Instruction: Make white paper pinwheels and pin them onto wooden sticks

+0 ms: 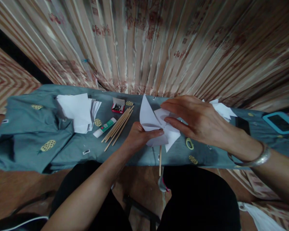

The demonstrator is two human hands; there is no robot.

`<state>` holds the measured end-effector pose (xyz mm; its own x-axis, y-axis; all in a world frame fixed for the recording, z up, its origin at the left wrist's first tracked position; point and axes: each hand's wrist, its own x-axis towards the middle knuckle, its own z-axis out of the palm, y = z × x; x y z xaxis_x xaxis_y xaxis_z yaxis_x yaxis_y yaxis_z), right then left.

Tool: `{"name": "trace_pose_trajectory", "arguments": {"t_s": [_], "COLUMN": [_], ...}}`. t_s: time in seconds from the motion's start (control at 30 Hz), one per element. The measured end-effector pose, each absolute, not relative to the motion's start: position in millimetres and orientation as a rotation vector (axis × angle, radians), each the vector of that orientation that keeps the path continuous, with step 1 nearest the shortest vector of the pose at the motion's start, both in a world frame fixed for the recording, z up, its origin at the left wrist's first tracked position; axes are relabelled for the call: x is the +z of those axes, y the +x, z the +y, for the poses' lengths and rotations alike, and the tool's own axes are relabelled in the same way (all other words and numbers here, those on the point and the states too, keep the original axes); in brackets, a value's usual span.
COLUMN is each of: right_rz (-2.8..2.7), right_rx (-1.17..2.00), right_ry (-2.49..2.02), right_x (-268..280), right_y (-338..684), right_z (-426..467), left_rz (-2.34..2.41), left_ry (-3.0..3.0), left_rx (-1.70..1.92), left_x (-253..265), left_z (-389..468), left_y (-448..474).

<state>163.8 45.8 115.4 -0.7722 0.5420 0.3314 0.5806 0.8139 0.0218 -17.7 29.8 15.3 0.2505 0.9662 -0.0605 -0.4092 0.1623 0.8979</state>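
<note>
A white paper pinwheel (149,116) is in front of me, above the cloth-covered table. My left hand (140,136) pinches it, the thumb lying over its middle beside a small dark pin head (161,129). A thin wooden stick (160,160) runs down from under the paper. My right hand (190,117) is at the pinwheel's right blades, thumb and fingers apart; whether the fingertips touch the paper I cannot tell. Left of the pinwheel lie several wooden sticks (120,123), a glue stick (104,127) and an opened small red box (118,106) with dark metal pieces in it.
A stack of white paper (77,112) lies on the left of the teal cloth (72,154). To the right are a yellow-green ring-shaped handle (189,143), folded white paper (223,109), a dark flat object (242,125) and a blue-framed slate (280,122). A curtain (144,48) hangs behind.
</note>
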Motion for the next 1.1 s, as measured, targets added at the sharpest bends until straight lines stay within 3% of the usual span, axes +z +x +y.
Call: {"name": "trace_pose_trajectory", "arguments": {"t_s": [1.1], "right_rz": [-2.794], "right_rx": [-0.150], "right_ry": [-0.793], "right_x": [122.4], "right_y": [169.7], "right_z": [51.4], "left_rz": [0.775], "left_ry": [0.889], "left_rx": [1.089], "left_x": [15.7], "left_z": [29.0], "left_y": [-18.8]}}
